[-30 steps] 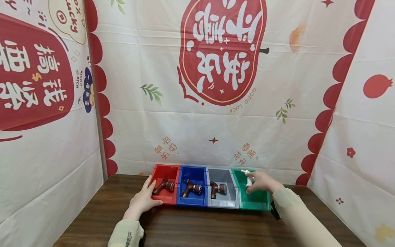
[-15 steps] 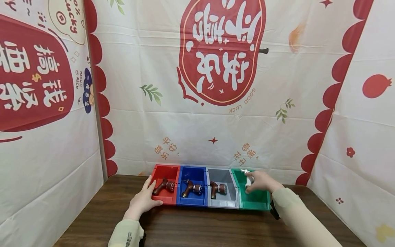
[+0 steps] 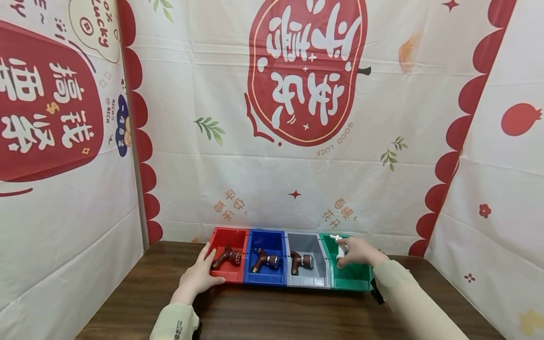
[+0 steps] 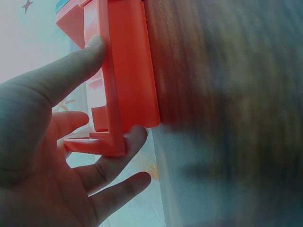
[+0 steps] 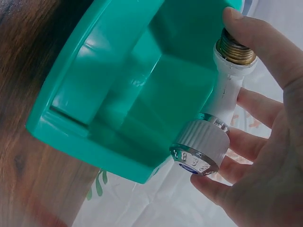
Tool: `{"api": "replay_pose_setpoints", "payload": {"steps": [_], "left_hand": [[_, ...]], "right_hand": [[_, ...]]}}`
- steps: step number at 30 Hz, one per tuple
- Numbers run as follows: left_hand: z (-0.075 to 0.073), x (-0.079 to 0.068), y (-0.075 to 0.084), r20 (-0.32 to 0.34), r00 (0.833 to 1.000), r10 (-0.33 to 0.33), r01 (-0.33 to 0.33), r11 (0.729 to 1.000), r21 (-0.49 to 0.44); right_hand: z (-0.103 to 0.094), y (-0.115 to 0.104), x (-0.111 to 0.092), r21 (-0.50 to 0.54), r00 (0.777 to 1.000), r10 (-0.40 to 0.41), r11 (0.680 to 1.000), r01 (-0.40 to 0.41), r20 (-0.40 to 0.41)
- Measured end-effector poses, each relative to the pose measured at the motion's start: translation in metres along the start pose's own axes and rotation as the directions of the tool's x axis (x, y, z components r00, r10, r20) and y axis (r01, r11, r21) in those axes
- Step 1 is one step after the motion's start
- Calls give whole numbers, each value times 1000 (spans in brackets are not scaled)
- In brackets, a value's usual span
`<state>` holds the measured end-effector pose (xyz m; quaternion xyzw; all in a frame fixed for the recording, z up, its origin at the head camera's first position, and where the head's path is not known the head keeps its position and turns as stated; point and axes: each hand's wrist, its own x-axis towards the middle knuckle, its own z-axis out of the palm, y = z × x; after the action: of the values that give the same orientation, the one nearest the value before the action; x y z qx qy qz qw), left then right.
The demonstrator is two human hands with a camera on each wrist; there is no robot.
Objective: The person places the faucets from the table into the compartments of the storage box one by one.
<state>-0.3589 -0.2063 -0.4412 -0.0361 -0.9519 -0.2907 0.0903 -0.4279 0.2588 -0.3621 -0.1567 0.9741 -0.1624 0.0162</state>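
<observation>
- head view: four bins sit in a row on the tabletop (image 3: pixel 272 311), touching side by side: red bin (image 3: pixel 229 276), blue bin (image 3: pixel 267 278), grey bin (image 3: pixel 309 282), green bin (image 3: pixel 354 282).
- head view: red, blue and grey bins each hold one brown nozzle (image 3: pixel 226 256), so three look sorted; the green bin holds nothing on its floor that i can see.
- head view: the white nozzle (image 3: pixel 339 249) is in the right hand (image 3: pixel 357 251), held over the back part of the green bin, not yet set down. judged: last piece, nearly done, only the drop left.
- head view: left hand (image 3: pixel 199 275) lies against the red bin's outer left wall and front corner, forearm flat along the tabletop.
- left wrist view: left hand (image 4: pixel 57 156) has straight, spread fingers; thumb (image 4: pixel 71 71) lies on the red bin (image 4: pixel 128 71) rim, other fingers press under its corner. a brace, not a wrap.
- right wrist view: right hand (image 5: pixel 265 156) grasps the white nozzle (image 5: pixel 222 113); index finger (image 5: pixel 255 38) on the brass threaded end, other fingers curled behind the chrome head.
- right wrist view: the nozzle sits just at the green bin (image 5: pixel 132 94) edge; cannot tell whether it touches the wall.
</observation>
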Motion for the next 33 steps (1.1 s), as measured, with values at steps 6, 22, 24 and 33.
{"api": "replay_pose_setpoints", "payload": {"steps": [6,22,24,33], "left_hand": [[1,0,0,-2,1000,3,-3,1000,1],[-2,-1,3,0,1000,-7,7,1000,7],[-2,-1,3,-2,1000,-9,9,1000,6],[-2,-2,2,-17,1000,14,-13,1000,16]], "right_hand": [[7,1,2,22,1000,17,1000,-17,13],[12,2,7,-11,1000,7,1000,-7,20],[12,2,8,-4,1000,12,1000,-12,19],[18,4,7,2,999,4,1000,-5,32]]}}
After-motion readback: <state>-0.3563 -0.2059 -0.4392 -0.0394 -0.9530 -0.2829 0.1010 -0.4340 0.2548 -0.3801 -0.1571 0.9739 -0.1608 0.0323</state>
